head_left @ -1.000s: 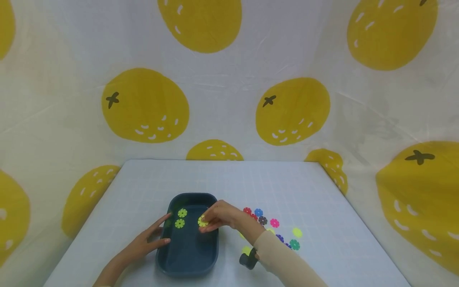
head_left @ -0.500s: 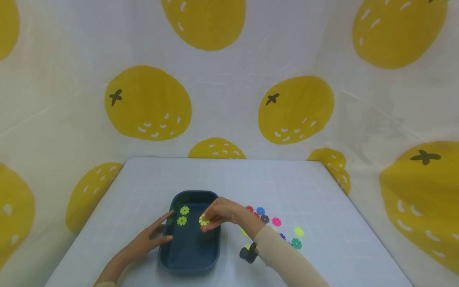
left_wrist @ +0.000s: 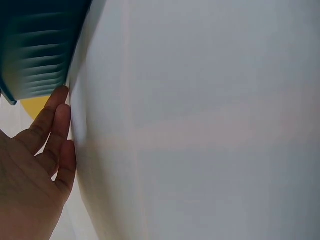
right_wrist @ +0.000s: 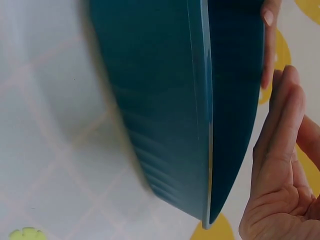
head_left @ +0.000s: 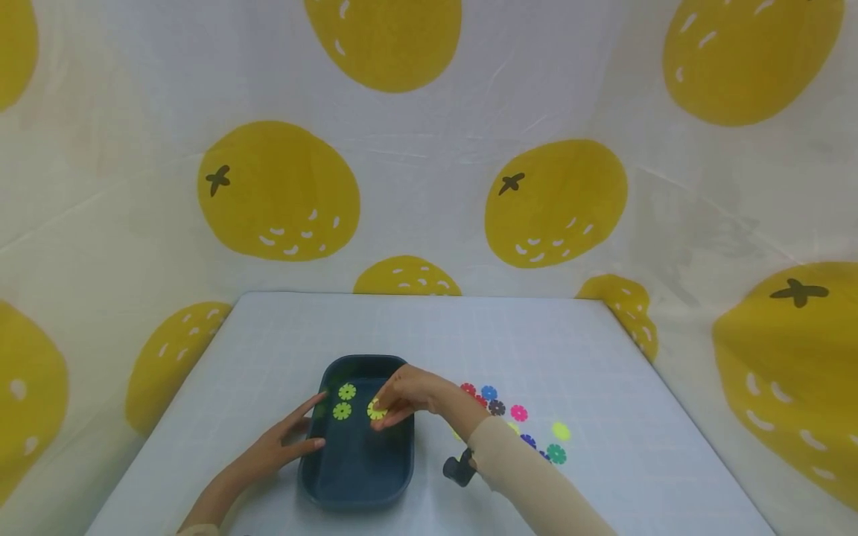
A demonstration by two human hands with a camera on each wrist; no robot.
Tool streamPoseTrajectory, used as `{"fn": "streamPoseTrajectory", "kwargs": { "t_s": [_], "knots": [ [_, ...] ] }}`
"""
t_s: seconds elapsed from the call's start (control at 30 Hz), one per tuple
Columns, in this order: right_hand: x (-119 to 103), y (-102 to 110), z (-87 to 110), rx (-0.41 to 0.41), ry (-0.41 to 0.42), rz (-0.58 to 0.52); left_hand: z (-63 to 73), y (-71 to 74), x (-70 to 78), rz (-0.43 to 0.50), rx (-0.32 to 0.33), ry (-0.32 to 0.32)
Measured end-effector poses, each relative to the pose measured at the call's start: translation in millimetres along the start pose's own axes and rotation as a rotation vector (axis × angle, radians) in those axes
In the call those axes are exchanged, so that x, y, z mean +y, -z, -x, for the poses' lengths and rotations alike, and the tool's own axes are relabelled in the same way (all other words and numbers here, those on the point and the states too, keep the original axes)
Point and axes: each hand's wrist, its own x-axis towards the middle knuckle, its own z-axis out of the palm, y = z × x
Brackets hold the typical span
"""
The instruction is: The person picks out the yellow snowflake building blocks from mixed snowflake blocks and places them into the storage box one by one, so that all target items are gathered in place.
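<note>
A dark blue-green rectangular tray (head_left: 355, 473) lies on the table. On its floor, at the far left, sit two yellow-green notched plastic discs (head_left: 342, 411), one behind the other. My right hand (head_left: 410, 391) reaches over the tray's right rim and pinches a yellow notched disc (head_left: 375, 412) above or at the tray floor; which of these, I cannot tell. Along the tray's left side, my left hand (head_left: 278, 443) touches the rim with fairly straight fingers and thumb. Its fingers (left_wrist: 60, 122) lie against the outer wall in the left wrist view. The held disc is hidden in the right wrist view.
Right of the tray lie several loose notched discs: red, blue, a dark one (head_left: 497, 408), a pink one (head_left: 519, 413), a yellow one (head_left: 561, 431), a green one (head_left: 556, 453). My right forearm covers part of them. A black wrist device (head_left: 459, 469) hangs under my right sleeve.
The right hand has shifted slightly left with the yellow disc, toward the two discs in the tray. The left hand stays at the rim. The head view has drifted a little.
</note>
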Motion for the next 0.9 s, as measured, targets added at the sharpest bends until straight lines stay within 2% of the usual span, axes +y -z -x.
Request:
{"fn": "streamPoseTrajectory", "kwargs": {
  "t_s": [0.43, 0.67, 0.9],
  "knots": [
    [-9, -12, -8.0, -0.035, 0.04, 0.007, 3.6, 2.3, 4.6, -0.011, 0.005, 0.014],
    [-15, -16, -16.0, -0.077, 0.034, 0.012, -0.4, 3.0, 1.1, 0.001, -0.004, -0.029],
    [-15, -18, -20.7, -0.053, 0.011, -0.012, -0.8, 1.3, 3.3, -0.004, 0.004, -0.006]
  ]
}}
